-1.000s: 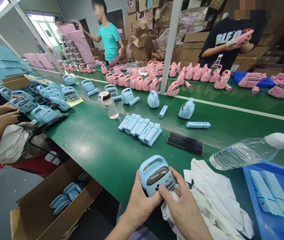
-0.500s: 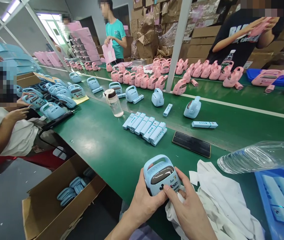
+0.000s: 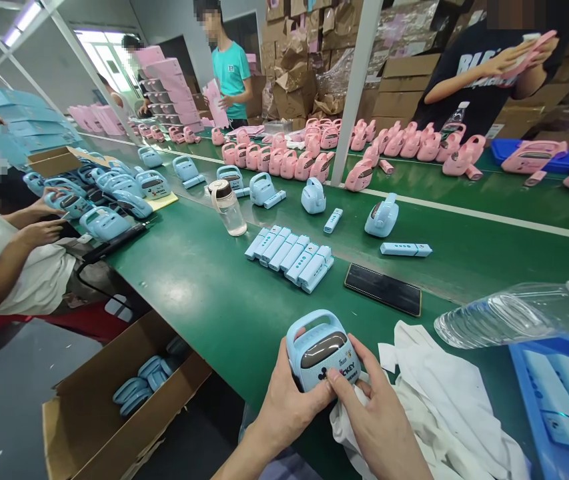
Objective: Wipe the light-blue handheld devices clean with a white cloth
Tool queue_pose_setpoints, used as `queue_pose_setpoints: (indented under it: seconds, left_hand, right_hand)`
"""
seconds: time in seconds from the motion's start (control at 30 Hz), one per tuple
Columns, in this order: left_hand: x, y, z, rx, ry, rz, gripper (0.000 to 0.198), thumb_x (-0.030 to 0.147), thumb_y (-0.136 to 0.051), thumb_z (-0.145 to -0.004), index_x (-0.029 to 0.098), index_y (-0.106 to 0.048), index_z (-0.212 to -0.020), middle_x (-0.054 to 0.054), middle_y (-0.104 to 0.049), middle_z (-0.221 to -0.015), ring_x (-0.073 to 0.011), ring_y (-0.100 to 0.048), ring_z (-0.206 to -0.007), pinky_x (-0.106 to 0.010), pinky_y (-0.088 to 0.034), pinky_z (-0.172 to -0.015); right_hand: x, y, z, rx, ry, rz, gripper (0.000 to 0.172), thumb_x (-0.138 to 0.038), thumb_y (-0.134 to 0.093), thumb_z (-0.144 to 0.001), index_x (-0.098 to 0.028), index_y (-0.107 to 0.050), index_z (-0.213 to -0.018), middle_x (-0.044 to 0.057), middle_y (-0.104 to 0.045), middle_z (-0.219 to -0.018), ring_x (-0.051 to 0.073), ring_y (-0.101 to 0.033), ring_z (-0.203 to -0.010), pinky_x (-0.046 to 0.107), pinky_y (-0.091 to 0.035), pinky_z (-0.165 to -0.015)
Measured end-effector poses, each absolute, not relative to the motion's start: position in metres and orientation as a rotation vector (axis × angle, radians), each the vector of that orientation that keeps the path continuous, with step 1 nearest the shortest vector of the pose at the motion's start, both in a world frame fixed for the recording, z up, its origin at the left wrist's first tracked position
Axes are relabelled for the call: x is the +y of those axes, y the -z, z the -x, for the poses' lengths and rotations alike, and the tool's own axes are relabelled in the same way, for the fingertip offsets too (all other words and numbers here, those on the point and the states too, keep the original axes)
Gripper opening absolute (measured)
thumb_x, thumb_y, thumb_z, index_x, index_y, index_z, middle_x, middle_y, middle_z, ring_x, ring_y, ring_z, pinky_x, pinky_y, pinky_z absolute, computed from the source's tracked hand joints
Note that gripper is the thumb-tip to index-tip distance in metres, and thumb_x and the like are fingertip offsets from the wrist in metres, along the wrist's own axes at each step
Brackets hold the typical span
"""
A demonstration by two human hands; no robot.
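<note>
A light-blue handled device (image 3: 323, 357) with a dark oval window and a Mickey print is held between my two hands above the green table. My left hand (image 3: 289, 393) grips its left side, thumb on the front. On the right side, my right hand (image 3: 364, 400) wraps it with the thumb pressed on the printed face. A white cloth (image 3: 434, 393) lies bunched beneath and beside my right hand; whether the fingers also pinch it is hidden. Beyond the device lie a row of light-blue bars (image 3: 289, 257) and a black phone (image 3: 383, 289).
A water bottle (image 3: 509, 313) lies by a blue tray (image 3: 524, 400) at right. A brown-lidded bottle (image 3: 229, 210) stands ahead. Blue devices (image 3: 381, 217) and pink ones (image 3: 284, 163) line the belt. A carton (image 3: 79, 427) sits lower left. Co-workers are left and across.
My hands keep the same hold on the device. Blue and pink devices on the belt have shifted slightly left. Across the table, a person in teal has turned a pink sheet.
</note>
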State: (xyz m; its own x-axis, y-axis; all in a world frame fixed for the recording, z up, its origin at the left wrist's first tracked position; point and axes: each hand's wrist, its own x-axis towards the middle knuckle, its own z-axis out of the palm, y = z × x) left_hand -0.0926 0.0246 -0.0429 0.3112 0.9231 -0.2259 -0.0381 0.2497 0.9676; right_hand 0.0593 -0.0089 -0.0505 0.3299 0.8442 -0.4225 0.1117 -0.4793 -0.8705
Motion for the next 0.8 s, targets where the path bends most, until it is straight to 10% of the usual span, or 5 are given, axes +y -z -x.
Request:
queue_pose_setpoints:
  seconds: [0.8]
  left_hand:
    - [0.018, 0.07, 0.1, 0.966, -0.919, -0.924, 0.072, 0.064, -0.061, -0.094, 0.028, -0.038, -0.152, -0.01, -0.055, -0.152, -0.0336, -0.055, -0.138, -0.043, -0.05, -0.113]
  right_hand:
    - [-0.011, 0.042, -0.055, -0.763, -1.224, 1.731, 0.075, -0.078, -0.061, -0.082, -0.039, -0.053, -0.146, 0.004, -0.054, -0.154, 0.036, -0.056, -0.136, 0.053, -0.055, -0.107]
